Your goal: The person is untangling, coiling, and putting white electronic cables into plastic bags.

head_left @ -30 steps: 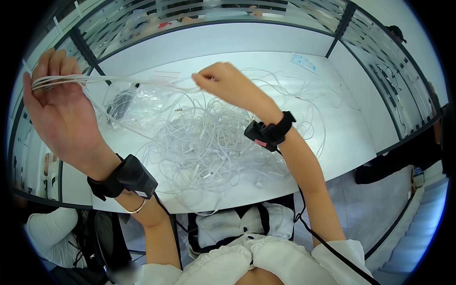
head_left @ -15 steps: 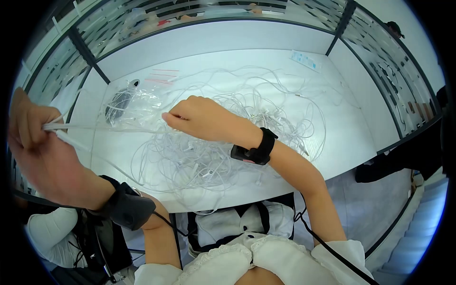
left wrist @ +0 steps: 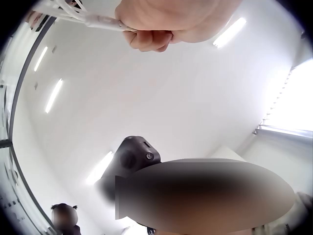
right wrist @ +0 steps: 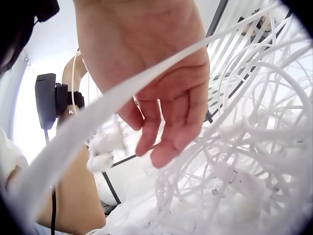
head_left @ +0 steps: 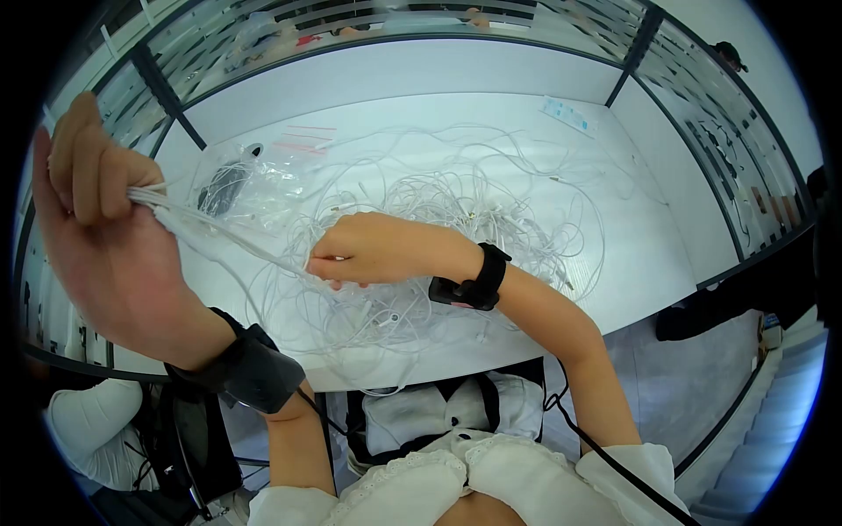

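My left hand (head_left: 110, 210) is raised at the left with curled fingers, gripping a bundle of white cables (head_left: 206, 219). In the left wrist view, a white cable end (left wrist: 100, 21) sticks out beside the curled fingers. The bundle slopes down toward my right hand (head_left: 377, 248), which hangs palm down over a tangled heap of white cables (head_left: 386, 324). In the right wrist view its fingers (right wrist: 166, 152) droop, loosely bent, close over the strands, and no cable shows between them. One white cable (right wrist: 122, 95) crosses in front of that palm.
A clear plastic bag (head_left: 272, 184) lies at the back left of the white table (head_left: 631, 228), by a dark grey object (head_left: 224, 186). A blue and white packet (head_left: 568, 115) lies at the back right. Low partitions enclose the table; a second person (head_left: 96, 430) is at the lower left.
My left hand dropped, then rose again, still holding the cable bundle. My right hand has come down and left from the raised bundle to the near part of the heap.
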Tool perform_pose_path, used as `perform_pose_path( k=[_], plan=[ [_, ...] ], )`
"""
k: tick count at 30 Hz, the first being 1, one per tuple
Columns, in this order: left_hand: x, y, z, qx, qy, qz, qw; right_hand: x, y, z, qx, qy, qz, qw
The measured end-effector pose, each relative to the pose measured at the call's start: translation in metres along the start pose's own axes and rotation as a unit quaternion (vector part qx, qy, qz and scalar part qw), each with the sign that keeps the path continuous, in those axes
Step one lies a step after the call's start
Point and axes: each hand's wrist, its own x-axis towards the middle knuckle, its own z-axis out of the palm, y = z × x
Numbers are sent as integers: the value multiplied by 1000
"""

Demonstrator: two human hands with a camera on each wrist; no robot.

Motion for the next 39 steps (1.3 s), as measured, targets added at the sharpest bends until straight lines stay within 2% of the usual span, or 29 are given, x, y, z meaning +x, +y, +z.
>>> perform_pose_path(
  k=[1, 2, 4, 5, 6, 7, 8, 9, 10, 11, 12, 14, 17, 19, 21, 22, 25, 27, 29, 32, 34, 35, 36, 39],
  plan=[
    [0, -5, 1, -3, 4, 0, 1000, -3, -4, -3, 38, -35, 21, 998],
    [0, -7, 0, -27, -38, -30, 998, -4, -1, -4, 29, -8, -8, 1000],
    [1, -12, 1, -19, -46, -32, 998, -6, 4, -13, 12, 47, -66, 997],
    [2, -14, 2, -16, -49, -33, 998, -9, 7, -27, -7, 51, -62, 997],
    [2, -15, 3, -7, -44, -33, 998, -14, -1, -41, 27, 74, -21, 997],
    [1, -15, 4, -3, -43, -40, 998, -17, -3, -50, 10, 155, 0, 988],
    [1, -15, 3, 1, -41, -46, 998, -23, -8, -62, -23, 252, -28, 967],
    [2, -16, 2, 5, -39, -52, 998, -28, -22, -69, -4, 349, -18, 937],
    [3, -21, 2, 11, -62, -59, 996, -32, -31, -75, -23, 408, -82, 909],
    [3, -28, 6, 13, -53, -52, 997, -31, -37, -75, -22, 415, -141, 899],
    [3, -36, 10, 16, -43, -45, 998, -30, -43, -73, -20, 420, -200, 885],
    [2, -40, 12, 26, -27, -42, 998, -30, -55, -58, 37, 376, -243, 893],
    [3, -41, 10, 46, -9, -44, 998, -33, -73, -38, 146, 191, -145, 960],
    [3, -40, 9, 68, 7, -31, 997, -31, -75, -33, 295, 58, -95, 949],
    [2, -31, 4, 87, 16, 1, 996, -30, -79, -26, 360, 49, -70, 929],
    [3, -23, -1, 38, 17, -3, 999, -29, -79, -24, 392, 43, -57, 917],
    [3, 16, -31, 52, 15, 29, 998, -26, -74, -28, 409, 7, -11, 913],
    [-1, 43, -45, 103, 68, 94, 988, -22, -67, -28, 405, 23, -26, 914],
    [-4, 53, -57, 104, 89, 122, 983, -14, -55, -24, 388, 61, -54, 918],
    [-1, 43, -58, 55, 58, 104, 991, -15, -58, -28, 384, 104, -44, 916],
    [4, 31, -53, 50, 76, 112, 989, -17, -54, -38, 363, 150, -58, 918],
    [7, 27, -53, 48, 86, 117, 988, -23, -58, -47, 351, 172, -38, 920],
    [10, 29, -63, 9, 31, 33, 999, -28, -59, -56, 344, 199, -42, 917],
    [25, 8, -82, 72, 101, 51, 991, -39, -54, -76, 320, 273, -62, 905]
  ],
)
